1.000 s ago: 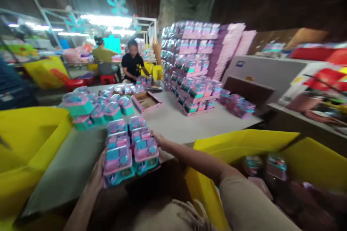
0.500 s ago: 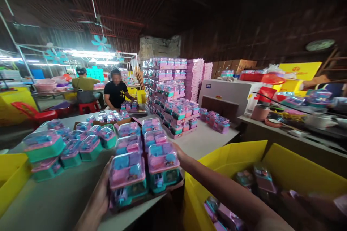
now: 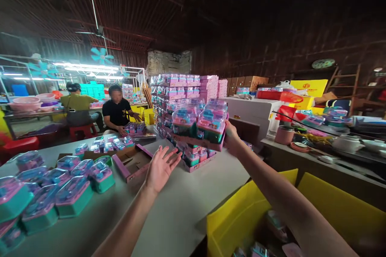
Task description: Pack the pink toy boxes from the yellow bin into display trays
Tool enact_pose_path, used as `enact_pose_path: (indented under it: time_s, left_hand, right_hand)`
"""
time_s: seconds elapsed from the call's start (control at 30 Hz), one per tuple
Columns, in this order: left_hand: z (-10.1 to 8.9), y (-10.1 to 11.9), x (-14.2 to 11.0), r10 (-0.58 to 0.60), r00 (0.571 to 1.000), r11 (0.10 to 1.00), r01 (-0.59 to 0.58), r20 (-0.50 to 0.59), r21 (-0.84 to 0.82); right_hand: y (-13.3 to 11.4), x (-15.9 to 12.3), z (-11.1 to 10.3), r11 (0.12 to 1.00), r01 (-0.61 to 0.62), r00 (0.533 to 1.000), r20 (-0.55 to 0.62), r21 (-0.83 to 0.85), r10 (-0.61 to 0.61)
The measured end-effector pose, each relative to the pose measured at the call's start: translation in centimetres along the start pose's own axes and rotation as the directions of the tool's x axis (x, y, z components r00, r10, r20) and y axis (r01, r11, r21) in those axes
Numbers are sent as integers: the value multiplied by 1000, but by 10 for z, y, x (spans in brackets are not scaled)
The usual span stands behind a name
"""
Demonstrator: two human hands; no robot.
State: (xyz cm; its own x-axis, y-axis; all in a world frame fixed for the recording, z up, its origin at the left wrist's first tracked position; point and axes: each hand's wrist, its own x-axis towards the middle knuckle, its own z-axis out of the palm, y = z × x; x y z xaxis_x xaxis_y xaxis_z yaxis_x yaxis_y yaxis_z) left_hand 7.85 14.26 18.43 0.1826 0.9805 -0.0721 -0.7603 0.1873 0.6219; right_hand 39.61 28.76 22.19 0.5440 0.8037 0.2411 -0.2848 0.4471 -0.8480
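My right hand (image 3: 231,135) grips the right end of a shallow pink cardboard tray (image 3: 208,143). Clear-lidded pink and teal plastic boxes (image 3: 211,122) fill that tray in rows. It is up at the front of the tall stack of similar filled trays (image 3: 176,82); whether the stack bears its weight I cannot tell. Below and left of the tray, my left hand (image 3: 161,168) is apart from it, palm up with fingers spread, holding nothing. A lower filled tray (image 3: 199,164) sits on the table beneath.
Loose teal boxes (image 3: 75,196) cover the table's left side, near an open pink tray (image 3: 132,164). A yellow bin (image 3: 238,209) with boxes inside stands at the front right. Across the table sits a co-worker in black (image 3: 116,108); another person (image 3: 76,104) is behind.
The filled tray has moved from the near table edge forward and up to the stack. My left hand has let go of it, while my right hand still holds on. The view has shifted.
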Motion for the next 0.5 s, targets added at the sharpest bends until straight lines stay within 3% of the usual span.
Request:
enact_pose_path:
  time_s: [0.13, 0.3, 0.4, 0.5]
  left_hand:
    - [-37, 2, 13, 19, 996, 996, -11, -88, 92]
    - [-117, -4, 23, 30, 982, 993, -8, -188, 117]
    - [-162, -8, 23, 33, 982, 992, -10, -183, 126]
    - [-191, -13, 19, 63, 975, 989, -32, -213, 147]
  right_hand:
    - [18, 59, 17, 993, -70, 987, -153, -90, 56]
    - [52, 106, 40, 959, -185, 964, -228, -217, 135]
    - [68, 119, 37, 920, -246, 957, -225, -305, 181]
    - [77, 124, 23, 870, -285, 954, -208, -402, 216]
